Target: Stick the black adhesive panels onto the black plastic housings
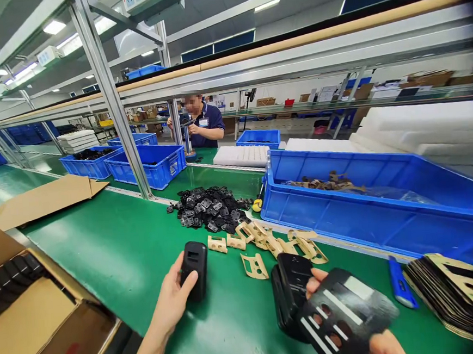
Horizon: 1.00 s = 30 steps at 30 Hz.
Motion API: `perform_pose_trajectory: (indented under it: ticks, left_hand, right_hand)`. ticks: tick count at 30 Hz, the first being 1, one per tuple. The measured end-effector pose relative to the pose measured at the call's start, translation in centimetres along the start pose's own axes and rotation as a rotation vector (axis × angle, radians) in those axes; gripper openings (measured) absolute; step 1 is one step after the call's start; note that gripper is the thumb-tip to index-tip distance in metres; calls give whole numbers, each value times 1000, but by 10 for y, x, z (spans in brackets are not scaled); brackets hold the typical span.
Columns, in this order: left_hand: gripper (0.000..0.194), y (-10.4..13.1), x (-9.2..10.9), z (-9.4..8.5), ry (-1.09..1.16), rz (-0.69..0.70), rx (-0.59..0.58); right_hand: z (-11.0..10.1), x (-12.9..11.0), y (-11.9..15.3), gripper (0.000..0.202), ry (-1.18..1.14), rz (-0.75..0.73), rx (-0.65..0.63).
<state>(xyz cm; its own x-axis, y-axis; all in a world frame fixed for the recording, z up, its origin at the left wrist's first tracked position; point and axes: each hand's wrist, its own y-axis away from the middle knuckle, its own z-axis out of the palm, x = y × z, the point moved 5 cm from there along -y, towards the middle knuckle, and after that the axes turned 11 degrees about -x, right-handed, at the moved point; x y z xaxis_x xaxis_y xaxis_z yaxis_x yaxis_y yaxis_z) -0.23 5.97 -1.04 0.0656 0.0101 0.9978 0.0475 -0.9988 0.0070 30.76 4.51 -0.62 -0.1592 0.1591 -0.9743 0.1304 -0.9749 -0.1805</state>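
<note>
My left hand (170,299) is closed round a black plastic housing (195,270), held upright over the green bench, thumb across its face. In my right hand (384,346) is a thin black sheet (345,315) with round cutouts, white strips and a clear glossy edge. Fingertips of that hand show behind the sheet, next to another black housing (293,287) on the bench; whether they touch it I cannot tell. Beyond the hands lie loose tan cut-out pieces (255,265) and a pile of small black plates (210,207).
A large blue bin (370,204) stands at the right behind the tan pieces. A blue cutter knife (401,284) and a stack of cut-out sheets (454,291) lie far right. At left is an open carton (57,344) of black parts. A co-worker (205,122) sits across.
</note>
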Motion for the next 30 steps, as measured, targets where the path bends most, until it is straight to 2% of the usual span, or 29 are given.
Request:
perform_pose_trajectory:
  ticks: [2, 4, 7, 10, 12, 14, 18, 24, 28, 30]
  left_hand:
    - [61, 8, 6, 33, 330, -60, -153]
    - [58, 15, 11, 57, 506, -111, -231]
    - [54, 23, 13, 82, 629, -171, -270]
    - [57, 28, 10, 98, 718, -227, -289]
    - [60, 32, 8, 105, 769, -280, -285]
    - [60, 36, 7, 110, 821, -336, -283]
    - [64, 42, 12, 115, 830, -350, -361]
    - [68, 47, 16, 120, 755, -296, -428]
    - [70, 48, 17, 121, 754, -317, -445]
    - [64, 50, 18, 122, 790, -340, -442]
  right_hand:
    - [9, -7, 2, 78, -24, 12, -21]
    - [18, -13, 2, 76, -85, 21, -38]
    - [26, -16, 0, 79, -205, 39, -57]
    - [32, -17, -2, 84, -235, 72, -67]
    - [35, -15, -3, 83, -241, 106, -82]
    - [37, -12, -3, 73, -246, 143, -116]
    - [35, -7, -3, 53, -174, 169, -171]
    - [29, -14, -4, 47, -110, 135, -134]
    - [27, -19, -3, 49, -24, 174, -143]
    - [29, -19, -2, 52, 12, 196, -169]
